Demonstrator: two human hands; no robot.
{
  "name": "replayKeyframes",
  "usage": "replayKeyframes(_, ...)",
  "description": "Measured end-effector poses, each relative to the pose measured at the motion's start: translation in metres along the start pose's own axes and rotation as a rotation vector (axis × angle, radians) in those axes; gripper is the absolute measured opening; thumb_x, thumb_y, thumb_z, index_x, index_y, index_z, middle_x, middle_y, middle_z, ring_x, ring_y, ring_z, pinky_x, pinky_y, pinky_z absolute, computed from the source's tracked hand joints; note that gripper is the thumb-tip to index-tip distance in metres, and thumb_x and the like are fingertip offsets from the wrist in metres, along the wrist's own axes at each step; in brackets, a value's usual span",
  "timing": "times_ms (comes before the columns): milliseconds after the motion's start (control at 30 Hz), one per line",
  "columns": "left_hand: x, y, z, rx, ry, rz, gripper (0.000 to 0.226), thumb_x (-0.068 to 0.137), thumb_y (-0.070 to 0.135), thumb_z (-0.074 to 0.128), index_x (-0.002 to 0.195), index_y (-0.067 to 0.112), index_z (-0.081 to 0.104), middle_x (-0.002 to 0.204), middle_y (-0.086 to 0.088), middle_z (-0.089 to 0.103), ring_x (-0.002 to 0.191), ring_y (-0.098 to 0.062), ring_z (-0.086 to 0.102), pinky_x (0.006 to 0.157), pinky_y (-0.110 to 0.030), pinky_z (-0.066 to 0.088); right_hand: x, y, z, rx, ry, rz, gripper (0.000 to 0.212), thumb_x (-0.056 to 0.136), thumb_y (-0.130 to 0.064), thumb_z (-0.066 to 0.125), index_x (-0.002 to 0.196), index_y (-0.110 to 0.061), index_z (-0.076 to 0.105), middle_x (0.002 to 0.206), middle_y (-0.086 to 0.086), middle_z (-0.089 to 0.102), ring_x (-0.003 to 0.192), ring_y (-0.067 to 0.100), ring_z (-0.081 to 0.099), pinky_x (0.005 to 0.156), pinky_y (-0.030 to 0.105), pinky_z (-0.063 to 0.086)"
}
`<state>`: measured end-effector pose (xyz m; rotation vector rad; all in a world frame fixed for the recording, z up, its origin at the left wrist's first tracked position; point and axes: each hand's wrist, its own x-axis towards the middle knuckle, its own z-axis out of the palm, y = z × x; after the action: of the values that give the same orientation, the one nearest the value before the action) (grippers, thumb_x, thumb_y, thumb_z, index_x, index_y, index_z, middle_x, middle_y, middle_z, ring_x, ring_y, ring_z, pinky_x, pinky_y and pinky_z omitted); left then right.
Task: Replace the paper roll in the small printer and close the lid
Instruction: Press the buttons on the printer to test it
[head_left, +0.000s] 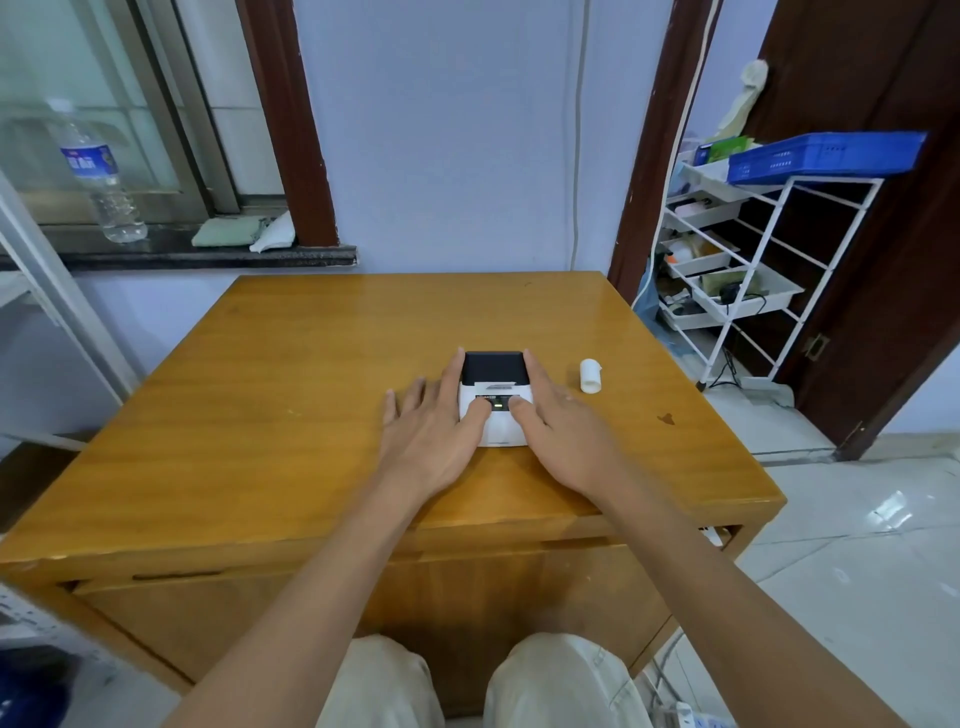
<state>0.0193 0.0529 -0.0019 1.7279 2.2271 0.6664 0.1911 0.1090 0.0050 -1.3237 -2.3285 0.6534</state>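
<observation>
A small white printer (496, 423) with a black lid at its far end sits near the middle of the wooden table (291, 395). The lid looks closed. My left hand (431, 431) rests against the printer's left side, thumb on its top panel. My right hand (563, 428) is against the right side, thumb also on the panel beside a small green light. A white paper roll (590, 375) lies on the table to the right of the printer, apart from both hands.
A plastic water bottle (101, 176) stands on the window sill at the back left. A white wire rack (748, 270) with trays and a blue crate is to the right of the table. My knees are below the table's front edge.
</observation>
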Motion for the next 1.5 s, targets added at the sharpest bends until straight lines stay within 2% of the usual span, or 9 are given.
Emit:
replayKeyframes(200, -0.0006, -0.0016, 0.0004, 0.004, 0.016, 0.009, 0.085, 0.084, 0.064, 0.009, 0.164, 0.04, -0.004, 0.164, 0.0, 0.038, 0.158, -0.018, 0.015, 0.127, -0.05, 0.001, -0.0018, 0.0, -0.0012, 0.026, -0.012, 0.0, 0.069, 0.11, -0.049, 0.031, 0.17, -0.03, 0.002, 0.17, 0.005, 0.034, 0.153, 0.024, 0.037, 0.113, 0.038, 0.036)
replayKeyframes(433, 0.0004, -0.0032, 0.001, -0.001, 0.032, 0.029, 0.084, 0.085, 0.063, 0.01, 0.165, 0.038, -0.001, 0.164, 0.002, 0.039, 0.156, -0.019, 0.018, 0.126, -0.051, 0.006, 0.0017, 0.0038, 0.0002, 0.059, 0.018, -0.006, 0.069, 0.109, -0.05, 0.035, 0.169, -0.031, 0.008, 0.166, 0.005, 0.042, 0.146, 0.024, 0.045, 0.111, 0.042, 0.041)
replayKeyframes(700, 0.0011, -0.0053, 0.0023, 0.01, 0.01, 0.031, 0.081, 0.089, 0.063, 0.012, 0.165, 0.037, -0.003, 0.168, 0.002, 0.032, 0.158, -0.02, 0.012, 0.127, -0.05, 0.002, 0.0015, 0.0035, 0.0016, 0.019, 0.04, -0.021, 0.068, 0.11, -0.049, 0.033, 0.17, -0.03, 0.007, 0.168, 0.003, 0.038, 0.148, 0.023, 0.043, 0.104, 0.04, 0.042)
replayKeyframes(1200, 0.0014, -0.0074, 0.0029, 0.018, -0.039, 0.021, 0.085, 0.084, 0.066, 0.007, 0.164, 0.04, -0.006, 0.172, 0.006, 0.023, 0.16, -0.017, 0.005, 0.127, -0.047, -0.002, 0.0022, 0.0013, 0.0022, 0.034, 0.025, 0.009, 0.068, 0.108, -0.048, 0.032, 0.169, -0.031, 0.006, 0.171, 0.001, 0.033, 0.153, 0.022, 0.035, 0.111, 0.04, 0.035)
replayKeyframes(1400, 0.0025, -0.0076, 0.0039, 0.022, -0.034, 0.027, 0.084, 0.085, 0.066, 0.007, 0.164, 0.039, -0.007, 0.172, 0.005, 0.023, 0.16, -0.018, 0.006, 0.127, -0.048, -0.002, 0.0052, 0.0008, -0.0004, 0.018, 0.012, 0.015, 0.067, 0.108, -0.045, 0.03, 0.169, -0.032, 0.006, 0.17, -0.001, 0.033, 0.151, 0.02, 0.035, 0.1, 0.037, 0.034)
replayKeyframes(1500, 0.0027, -0.0065, 0.0041, 0.02, -0.028, 0.023, 0.085, 0.085, 0.067, 0.008, 0.164, 0.039, -0.005, 0.172, 0.005, 0.023, 0.16, -0.019, 0.007, 0.127, -0.048, -0.002, 0.0032, 0.0005, 0.0008, 0.045, 0.021, 0.023, 0.067, 0.108, -0.045, 0.031, 0.169, -0.032, 0.007, 0.17, -0.001, 0.033, 0.152, 0.022, 0.034, 0.108, 0.04, 0.034)
